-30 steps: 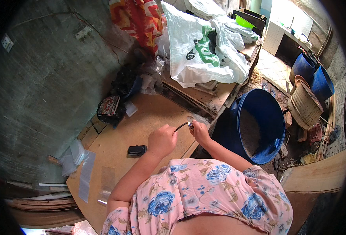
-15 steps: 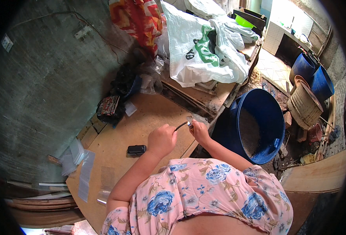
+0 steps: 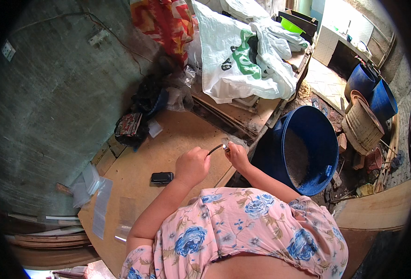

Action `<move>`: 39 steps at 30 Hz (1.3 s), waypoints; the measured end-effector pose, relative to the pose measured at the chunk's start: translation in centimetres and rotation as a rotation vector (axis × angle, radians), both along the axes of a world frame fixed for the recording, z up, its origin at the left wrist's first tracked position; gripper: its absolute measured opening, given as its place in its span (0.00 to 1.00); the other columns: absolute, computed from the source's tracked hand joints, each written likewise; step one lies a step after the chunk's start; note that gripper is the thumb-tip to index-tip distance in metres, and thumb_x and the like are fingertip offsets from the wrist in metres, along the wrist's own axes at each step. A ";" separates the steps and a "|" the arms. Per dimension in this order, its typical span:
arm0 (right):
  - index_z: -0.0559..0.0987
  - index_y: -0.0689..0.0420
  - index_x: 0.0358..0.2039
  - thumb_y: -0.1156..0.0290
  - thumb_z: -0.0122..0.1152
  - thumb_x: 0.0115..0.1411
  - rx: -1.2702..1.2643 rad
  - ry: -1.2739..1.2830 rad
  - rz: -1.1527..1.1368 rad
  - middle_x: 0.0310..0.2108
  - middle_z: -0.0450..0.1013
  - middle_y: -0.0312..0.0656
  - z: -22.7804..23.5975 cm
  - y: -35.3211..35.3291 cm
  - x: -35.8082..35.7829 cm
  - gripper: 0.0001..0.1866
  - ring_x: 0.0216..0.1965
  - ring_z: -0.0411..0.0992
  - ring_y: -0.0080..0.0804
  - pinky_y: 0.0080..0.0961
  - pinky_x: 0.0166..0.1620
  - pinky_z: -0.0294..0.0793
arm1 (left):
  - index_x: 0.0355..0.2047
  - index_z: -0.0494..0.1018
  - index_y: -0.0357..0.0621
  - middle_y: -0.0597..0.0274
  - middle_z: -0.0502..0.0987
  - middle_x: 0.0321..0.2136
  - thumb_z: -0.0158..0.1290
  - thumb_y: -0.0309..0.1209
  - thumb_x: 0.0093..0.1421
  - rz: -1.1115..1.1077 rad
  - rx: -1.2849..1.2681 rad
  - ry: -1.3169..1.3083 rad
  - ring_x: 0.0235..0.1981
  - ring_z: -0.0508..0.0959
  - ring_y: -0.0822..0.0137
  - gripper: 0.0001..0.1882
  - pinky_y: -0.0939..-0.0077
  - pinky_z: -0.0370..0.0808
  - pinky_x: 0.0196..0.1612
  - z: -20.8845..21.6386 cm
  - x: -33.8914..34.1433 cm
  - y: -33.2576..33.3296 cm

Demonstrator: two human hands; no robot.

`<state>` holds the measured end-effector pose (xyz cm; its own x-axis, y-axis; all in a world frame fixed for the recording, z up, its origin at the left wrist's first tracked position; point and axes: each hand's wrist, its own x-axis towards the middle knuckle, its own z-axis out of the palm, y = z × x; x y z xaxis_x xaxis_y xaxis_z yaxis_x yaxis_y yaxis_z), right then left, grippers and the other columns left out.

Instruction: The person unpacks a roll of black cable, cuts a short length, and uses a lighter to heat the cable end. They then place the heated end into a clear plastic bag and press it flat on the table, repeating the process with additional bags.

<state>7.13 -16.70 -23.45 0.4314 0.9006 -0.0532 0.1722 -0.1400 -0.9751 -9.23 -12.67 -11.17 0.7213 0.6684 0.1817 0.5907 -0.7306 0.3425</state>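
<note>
My left hand (image 3: 192, 166) is closed in a fist over the wooden tabletop (image 3: 135, 172). From it runs a short, dark, curved cord or band (image 3: 214, 149), whose kind I cannot make out. The fingers of my right hand (image 3: 237, 157) pinch a small shiny metal piece (image 3: 225, 147) at the other end of this dark length. A clear plastic scrap (image 3: 224, 140) shows just beyond those fingertips. On the tabletop, left of my left wrist, lies a small black case (image 3: 162, 177), touched by neither hand.
A large blue barrel (image 3: 308, 149) with dark contents stands close to my right forearm. White sacks (image 3: 238, 60) cover the raised surface ahead. Black bags (image 3: 133, 123) lie against the wall at left. Clear plastic sheets (image 3: 102, 207) rest along the table's left edge.
</note>
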 end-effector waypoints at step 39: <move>0.76 0.54 0.34 0.71 0.63 0.41 -0.063 -0.906 -0.115 0.33 0.66 0.45 -8.5 8.5 19.1 0.15 0.38 0.65 0.44 0.35 0.42 0.66 | 0.26 0.75 0.51 0.65 0.75 0.26 0.60 0.37 0.39 -0.132 -0.236 -0.030 0.33 0.72 0.63 0.12 0.69 0.69 0.38 -20.0 9.5 5.5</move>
<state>26.23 -8.23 -31.93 0.4183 0.8566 0.3021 0.8497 -0.2515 -0.4634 0.23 -7.16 -31.22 0.8015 0.5955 0.0547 0.4826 -0.6981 0.5289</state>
